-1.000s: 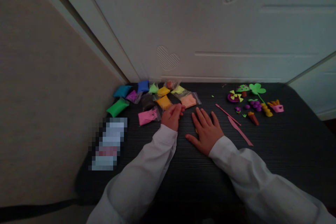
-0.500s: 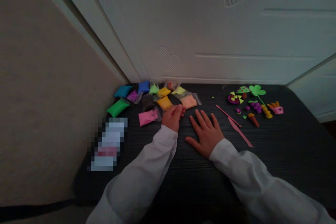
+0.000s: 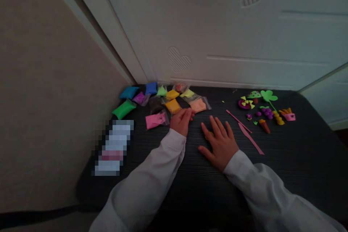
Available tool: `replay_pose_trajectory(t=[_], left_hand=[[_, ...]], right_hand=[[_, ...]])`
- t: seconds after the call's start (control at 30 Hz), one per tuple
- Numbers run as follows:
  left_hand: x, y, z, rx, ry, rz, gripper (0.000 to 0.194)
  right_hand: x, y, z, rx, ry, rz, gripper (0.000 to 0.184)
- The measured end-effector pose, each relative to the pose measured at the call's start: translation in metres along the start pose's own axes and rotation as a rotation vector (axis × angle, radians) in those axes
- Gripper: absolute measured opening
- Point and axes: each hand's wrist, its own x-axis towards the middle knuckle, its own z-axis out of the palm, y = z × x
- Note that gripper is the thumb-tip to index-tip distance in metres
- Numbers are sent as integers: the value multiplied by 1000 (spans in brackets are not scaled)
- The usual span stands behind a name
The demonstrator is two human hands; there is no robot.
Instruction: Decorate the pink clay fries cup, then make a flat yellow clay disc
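Note:
My right hand lies palm down on the dark table with fingers spread. A small piece of yellow clay shows between its thumb and index finger, mostly hidden under the hand. My left hand is closed in a loose fist beside it, just in front of the bags of clay; whatever its fingers hold, if anything, is hidden. Nearest to that hand are an orange-yellow clay bag, a peach clay bag and a pink clay bag. To the right lie a thin pink stick tool and a pink plastic knife.
More coloured clay bags, such as a green one, stand at the back left. A blurred-out phone-like screen lies at the left edge. At the right are small clay models: a clover, grapes, a fries cup. A white panel rises behind.
My right hand has shifted slightly right and nearer me, and yellow clay now shows beneath it. My left hand stays closed in nearly the same place. The view has shifted a little.

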Motion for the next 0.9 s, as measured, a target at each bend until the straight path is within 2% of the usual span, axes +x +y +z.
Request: replay_pose_trajectory(t=[0.23,0.9], left_hand=[[-1,2,1,6,1,-11,32],[-1,0,1,9,10,15,32]], right_hand=[[-18,1,0,-8,-21,-4,63],[-21,1,-3,9,-9,47,60]])
